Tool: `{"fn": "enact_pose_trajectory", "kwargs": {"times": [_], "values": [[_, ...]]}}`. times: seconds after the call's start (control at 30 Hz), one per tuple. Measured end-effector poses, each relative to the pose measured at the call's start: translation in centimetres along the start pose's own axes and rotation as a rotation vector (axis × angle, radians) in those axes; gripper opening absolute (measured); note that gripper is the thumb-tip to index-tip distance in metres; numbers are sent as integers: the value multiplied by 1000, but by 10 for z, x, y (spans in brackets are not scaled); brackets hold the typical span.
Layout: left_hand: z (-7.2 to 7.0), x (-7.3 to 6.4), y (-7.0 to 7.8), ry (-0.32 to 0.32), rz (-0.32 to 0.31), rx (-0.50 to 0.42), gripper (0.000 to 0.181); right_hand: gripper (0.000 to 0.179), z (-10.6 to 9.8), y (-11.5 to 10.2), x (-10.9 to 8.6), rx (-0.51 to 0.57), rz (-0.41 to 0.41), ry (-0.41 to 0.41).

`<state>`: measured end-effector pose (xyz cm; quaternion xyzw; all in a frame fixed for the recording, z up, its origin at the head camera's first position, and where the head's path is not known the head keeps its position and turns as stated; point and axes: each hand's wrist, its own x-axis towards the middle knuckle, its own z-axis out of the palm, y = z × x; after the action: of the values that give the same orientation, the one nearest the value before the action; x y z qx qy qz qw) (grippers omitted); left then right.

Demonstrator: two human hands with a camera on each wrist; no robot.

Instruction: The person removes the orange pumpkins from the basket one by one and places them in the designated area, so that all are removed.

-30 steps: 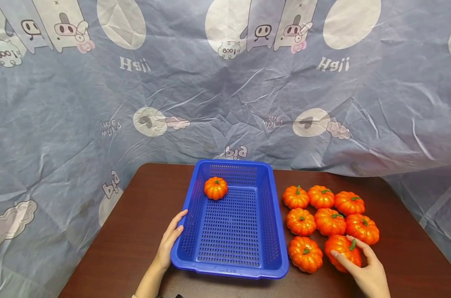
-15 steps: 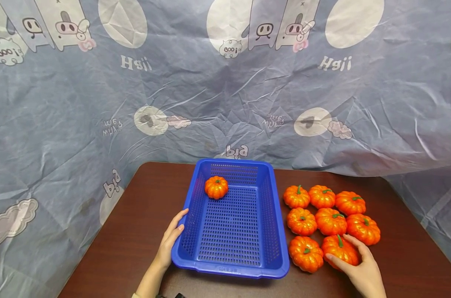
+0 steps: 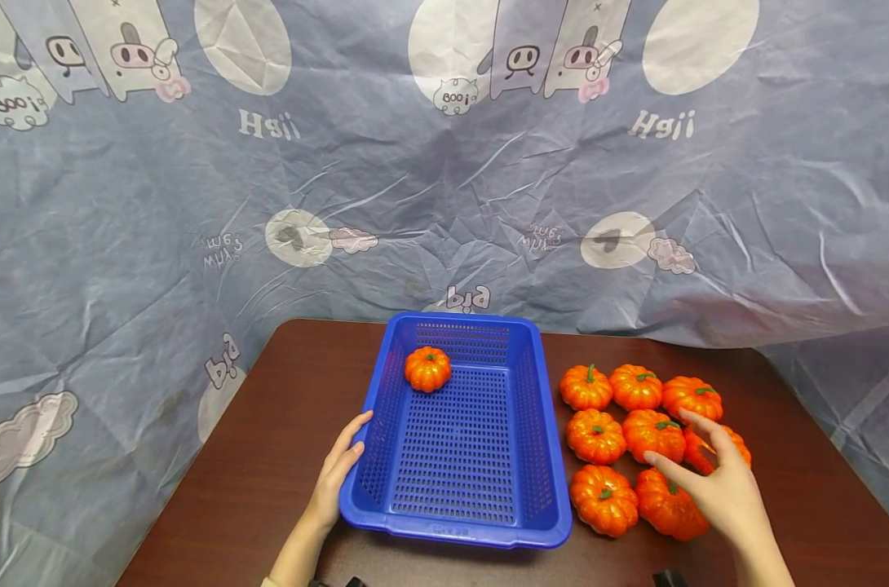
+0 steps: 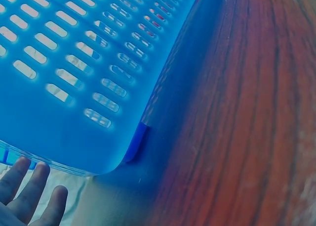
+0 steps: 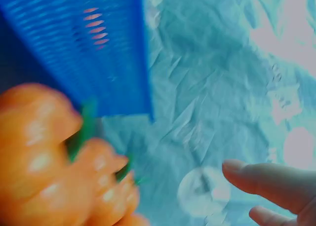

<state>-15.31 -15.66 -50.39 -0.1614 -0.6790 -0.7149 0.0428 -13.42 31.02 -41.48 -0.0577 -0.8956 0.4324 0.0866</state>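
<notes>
A blue perforated plastic basket [image 3: 455,534] stands on the table, with one small orange pumpkin [image 3: 427,369] in its back left part. My left hand [image 3: 334,477] rests against the basket's left side near the front corner, its fingers extended; the left wrist view shows their tips [image 4: 41,172] at the basket wall. My right hand [image 3: 723,489] is over the pumpkins on the right, thumb and fingers spread with nothing between them. Just below it sits the front right pumpkin [image 3: 668,509], and behind the fingers another pumpkin [image 3: 734,448] is partly hidden.
Several more pumpkins with green stems, such as the front left pumpkin [image 3: 603,501], stand in close rows right of the basket. A printed grey-blue cloth [image 3: 444,204] hangs behind the brown table [image 3: 268,424]. A small black object [image 3: 668,579] shows at the bottom edge.
My right hand first shifted the front right pumpkin slightly left, then let go of it and rose up and away. The left hand and the basket stay in place.
</notes>
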Motion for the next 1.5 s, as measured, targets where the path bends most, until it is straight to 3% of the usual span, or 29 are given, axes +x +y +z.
{"fn": "enact_pose_trajectory", "kwargs": {"times": [0.2,0.47,0.7,1.07,1.5], "values": [[-1,0,1,-3,-1,-1,46,80,1,-42,20,55,-100,-10],[0,0,2,7,-7,7,45,72,17,-82,43,102,-222,-4],[1,1,2,21,-8,31,45,70,36,-115,62,167,-266,-58],[1,0,1,-8,-13,-21,46,49,87,-151,91,304,-341,-76],[2,0,4,2,-12,-10,46,38,158,-165,115,323,-273,-116]]}}
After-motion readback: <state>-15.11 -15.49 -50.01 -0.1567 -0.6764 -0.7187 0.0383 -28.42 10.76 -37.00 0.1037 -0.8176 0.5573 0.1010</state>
